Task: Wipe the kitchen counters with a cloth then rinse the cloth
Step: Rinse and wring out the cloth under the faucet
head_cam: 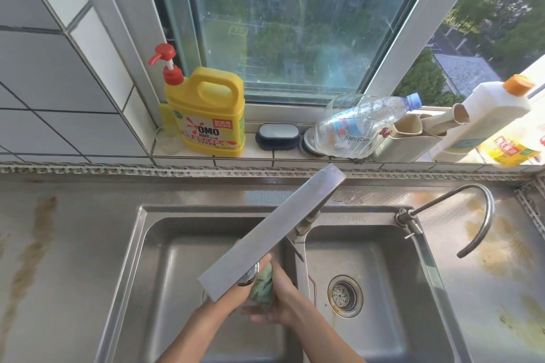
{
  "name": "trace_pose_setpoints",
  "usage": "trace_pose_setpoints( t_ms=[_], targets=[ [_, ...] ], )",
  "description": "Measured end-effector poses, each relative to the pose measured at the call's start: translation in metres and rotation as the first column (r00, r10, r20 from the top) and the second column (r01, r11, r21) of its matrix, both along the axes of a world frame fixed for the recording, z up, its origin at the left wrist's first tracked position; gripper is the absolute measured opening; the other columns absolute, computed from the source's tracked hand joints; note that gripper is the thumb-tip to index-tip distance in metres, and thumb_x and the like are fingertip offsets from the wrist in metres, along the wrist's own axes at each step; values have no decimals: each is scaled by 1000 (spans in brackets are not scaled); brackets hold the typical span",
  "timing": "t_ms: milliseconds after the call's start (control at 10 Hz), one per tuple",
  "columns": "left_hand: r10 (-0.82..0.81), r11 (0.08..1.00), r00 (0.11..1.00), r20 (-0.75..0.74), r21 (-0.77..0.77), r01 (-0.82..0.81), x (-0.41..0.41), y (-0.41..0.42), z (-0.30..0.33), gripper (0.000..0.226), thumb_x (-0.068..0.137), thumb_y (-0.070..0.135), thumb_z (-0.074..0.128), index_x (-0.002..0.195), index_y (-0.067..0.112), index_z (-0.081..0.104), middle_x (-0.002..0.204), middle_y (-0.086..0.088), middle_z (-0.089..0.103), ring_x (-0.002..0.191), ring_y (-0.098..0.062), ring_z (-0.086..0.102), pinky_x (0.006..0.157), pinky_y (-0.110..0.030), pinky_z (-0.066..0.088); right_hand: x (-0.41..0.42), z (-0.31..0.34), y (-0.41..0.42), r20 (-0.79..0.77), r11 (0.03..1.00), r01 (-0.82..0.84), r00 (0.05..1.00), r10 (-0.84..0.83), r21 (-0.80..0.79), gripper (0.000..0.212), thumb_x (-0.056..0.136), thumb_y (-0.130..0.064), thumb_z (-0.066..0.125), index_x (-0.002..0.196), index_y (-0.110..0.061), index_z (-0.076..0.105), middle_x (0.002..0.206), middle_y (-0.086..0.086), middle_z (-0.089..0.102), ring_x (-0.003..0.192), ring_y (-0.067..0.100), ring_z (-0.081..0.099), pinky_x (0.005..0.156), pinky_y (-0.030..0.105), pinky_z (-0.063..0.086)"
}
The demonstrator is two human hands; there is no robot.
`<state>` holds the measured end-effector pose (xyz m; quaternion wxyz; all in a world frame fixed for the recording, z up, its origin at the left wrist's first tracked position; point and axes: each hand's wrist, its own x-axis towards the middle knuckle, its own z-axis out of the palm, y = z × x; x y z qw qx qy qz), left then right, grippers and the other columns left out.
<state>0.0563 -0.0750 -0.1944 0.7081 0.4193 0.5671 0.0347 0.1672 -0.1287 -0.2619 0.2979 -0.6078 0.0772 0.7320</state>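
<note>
From the head view, both hands clasp a bunched green cloth [262,289] under the flat faucet spout [272,233], above the left sink basin [177,259]. The left hand [236,295] and right hand [278,300] press its sides; its long axis runs roughly toward the window.

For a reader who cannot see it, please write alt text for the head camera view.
Two bare hands, left hand and right hand, squeeze a green cloth over the left basin of a steel double sink, under a wide flat faucet. On the windowsill behind stand a yellow detergent jug, a clear plastic bottle and a white bottle.
</note>
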Motion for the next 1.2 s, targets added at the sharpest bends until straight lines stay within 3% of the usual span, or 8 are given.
trace_pose_setpoints(
  t_ms=[100,300,500,700,800,900,1000,1200],
  targets=[
    [-106,991,993,45,87,102,-5,-2,0,25,105,11,56,86,27,55,85,9,54,75,-8,57,56,-14,45,-4,3,-5,-172,994,86,982,-72,70,89,83,-90,38,125,-20,73,115,10,77,98,35,76,49,28,56],
    [224,922,974,-31,332,-202,-28,18,-26,10,96,5,66,93,13,70,80,3,73,79,-16,62,58,-16,50,-4,17,4,108,967,-71,993,46,244,43,94,-42,56,120,-12,73,105,13,79,80,26,73,51,27,52],
    [228,972,973,-38,-50,-230,-30,19,-42,16,96,25,63,98,12,71,84,-8,80,59,-14,73,53,-24,54,-18,34,20,646,843,-428,752,132,326,48,87,-28,59,133,-13,59,120,9,70,90,15,69,67,34,59],
    [536,828,828,163,-292,-479,-16,17,-51,18,97,18,55,113,13,62,99,-9,66,83,-16,69,66,-29,56,-35,51,11,733,719,-485,678,-50,498,53,74,-32,69,125,-25,56,126,-5,60,117,5,59,99,37,53],
    [543,827,810,222,-307,-470,-3,17,-40,62,85,33,70,127,-11,59,100,-17,63,98,-34,65,87,-38,52,-33,51,7,786,845,-454,614,67,282,71,74,-49,62,137,-25,43,135,-11,50,117,6,58,98,37,52],
    [425,896,896,125,-199,-397,2,12,-27,29,57,34,89,69,11,76,78,-19,69,62,-31,59,57,-35,47,-22,52,9,430,967,-193,897,106,165,64,72,-42,59,124,-5,56,103,8,73,73,20,68,54,29,52],
    [451,893,891,58,-5,-451,5,9,-38,19,91,13,60,95,7,77,101,-28,75,82,-39,69,73,-41,59,-15,49,6,396,990,-60,918,5,127,37,82,-25,52,109,-3,62,80,16,71,53,21,59,43,21,37],
    [440,893,898,26,-117,-434,5,4,-47,24,101,4,54,81,11,65,64,-6,68,59,-23,62,56,-27,44,-18,48,9,668,961,-180,744,-6,210,23,92,-27,46,105,-22,64,101,8,69,87,25,66,56,30,50]
  ],
)
